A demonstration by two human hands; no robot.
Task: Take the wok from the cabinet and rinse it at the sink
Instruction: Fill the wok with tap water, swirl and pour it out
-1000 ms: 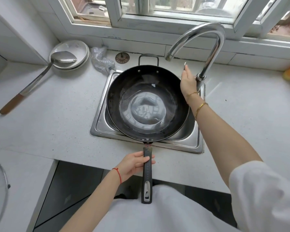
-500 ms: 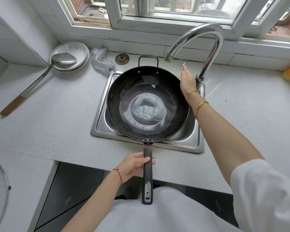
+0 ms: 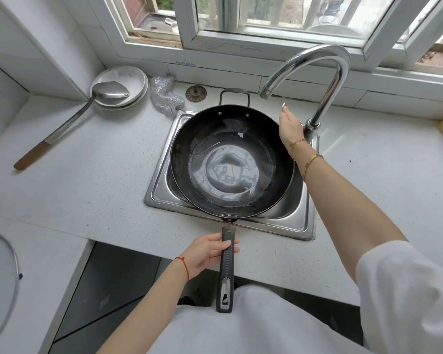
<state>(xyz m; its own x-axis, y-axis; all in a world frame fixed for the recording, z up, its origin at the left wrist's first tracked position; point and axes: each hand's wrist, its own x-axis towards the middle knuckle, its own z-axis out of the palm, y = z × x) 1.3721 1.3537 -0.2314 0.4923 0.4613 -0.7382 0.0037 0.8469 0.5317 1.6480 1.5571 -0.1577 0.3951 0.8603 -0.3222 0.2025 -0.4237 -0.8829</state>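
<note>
Nearest to you, your left hand gripped the long black handle of the wok, fingers curled under it and thumb laid across the top; a red string circled that wrist. The handle reached back over the counter's front edge toward your white shirt.

The wok sat over the steel sink, its dark bowl covering most of the basin and its rim lying across the sink's left and front edges. A shallow pool of water lay in the bottom of the wok. Its small loop handle pointed away from you, toward the wall.

Your right hand was at the wok's right rim, just beside the base of the chrome faucet, with a thin lever tip showing above the fingers; whether the fingers held that lever I could not tell. Two gold bracelets sat on that wrist. The spout arched over the wok's far right edge.

Farther left on the white counter lay a metal ladle, its bowl resting in stacked white plates. A silver scouring cloth and a sink strainer lay by the wall, under the window.
</note>
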